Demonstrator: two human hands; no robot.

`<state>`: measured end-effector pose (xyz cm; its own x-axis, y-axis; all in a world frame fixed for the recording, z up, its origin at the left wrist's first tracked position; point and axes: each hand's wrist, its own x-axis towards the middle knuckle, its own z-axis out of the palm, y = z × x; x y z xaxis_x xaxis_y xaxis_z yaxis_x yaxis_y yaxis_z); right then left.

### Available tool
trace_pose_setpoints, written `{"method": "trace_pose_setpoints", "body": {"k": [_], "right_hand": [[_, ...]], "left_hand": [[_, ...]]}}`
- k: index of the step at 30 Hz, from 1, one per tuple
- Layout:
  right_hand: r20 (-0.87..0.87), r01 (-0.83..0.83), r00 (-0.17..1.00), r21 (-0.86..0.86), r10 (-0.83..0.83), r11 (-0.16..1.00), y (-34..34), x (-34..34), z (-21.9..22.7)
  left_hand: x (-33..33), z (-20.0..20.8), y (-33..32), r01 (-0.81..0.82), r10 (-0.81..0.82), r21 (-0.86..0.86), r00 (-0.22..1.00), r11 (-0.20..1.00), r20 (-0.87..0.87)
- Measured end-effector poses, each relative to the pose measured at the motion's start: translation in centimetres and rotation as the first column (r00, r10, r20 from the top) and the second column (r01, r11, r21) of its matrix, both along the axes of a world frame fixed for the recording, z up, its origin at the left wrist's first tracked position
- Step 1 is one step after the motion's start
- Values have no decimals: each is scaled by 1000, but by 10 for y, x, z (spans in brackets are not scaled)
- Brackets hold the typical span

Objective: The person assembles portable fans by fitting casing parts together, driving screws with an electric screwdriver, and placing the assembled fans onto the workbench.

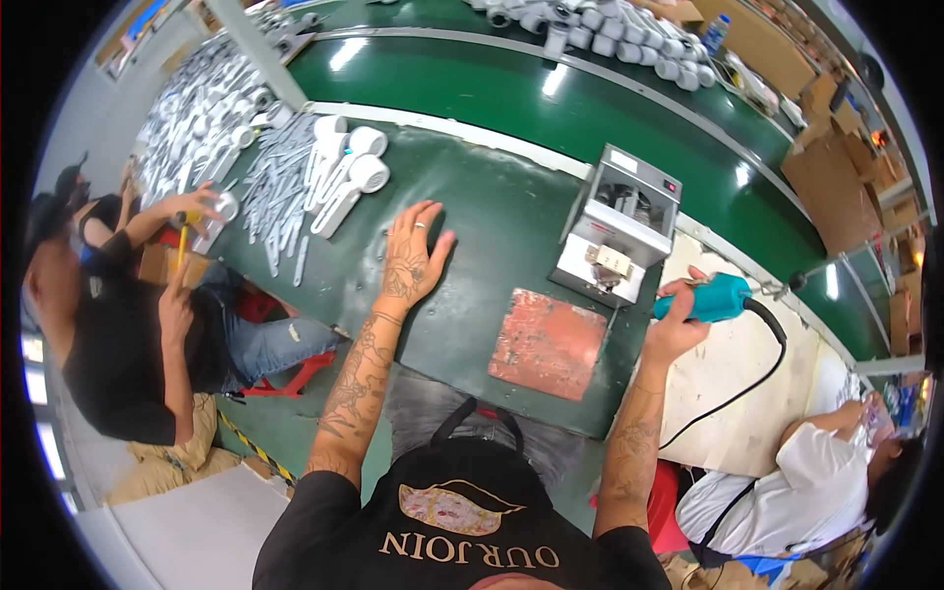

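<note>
My left hand (413, 261) is over the dark green work table (452, 187), its fingers stretched out and nothing in them. It is just right of several white, round-headed plastic handles (339, 192) and a spread of thin grey strips (275, 187). A teal corded power tool (721, 299) is in my right hand (678, 320), fingers wrapped round its body; a black cord curves down from it. Left of that hand stands a small metal bench machine (629, 211), like a screw feeder. Nearer me, a worn reddish square plate (548, 344) lies flat on the table.
Beyond the table runs a green conveyor (423, 79), with piled white round parts (615, 34) behind it. More grey-white parts (202, 108) heap at the far left. A person (128, 324) holding a yellow-handled hammer sits left; another in white (787, 482) sits right.
</note>
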<state>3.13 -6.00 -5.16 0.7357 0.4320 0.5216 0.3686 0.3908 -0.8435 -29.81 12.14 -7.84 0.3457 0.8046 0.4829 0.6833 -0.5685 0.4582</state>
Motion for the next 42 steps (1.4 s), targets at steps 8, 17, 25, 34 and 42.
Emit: {"method": "trace_pose_setpoints", "body": {"k": [8,17,25,34,42], "right_hand": [[-17,-37,999,59,38,998,8,-8,1],[216,15,976,88,-34,996,14,-9,-5],[222,76,970,97,-96,992,13,-26,8],[235,34,970,104,-58,994,7,-16,6],[88,-49,995,115,39,992,9,-22,7]], "left_hand": [[3,-5,11,96,-84,96,989,991,-120],[0,-20,12,76,-57,120,986,990,-154],[-9,-33,16,68,-47,132,987,989,-155],[-7,-34,10,58,-33,148,986,987,-162],[-3,-34,10,107,-84,220,990,970,-109]]}}
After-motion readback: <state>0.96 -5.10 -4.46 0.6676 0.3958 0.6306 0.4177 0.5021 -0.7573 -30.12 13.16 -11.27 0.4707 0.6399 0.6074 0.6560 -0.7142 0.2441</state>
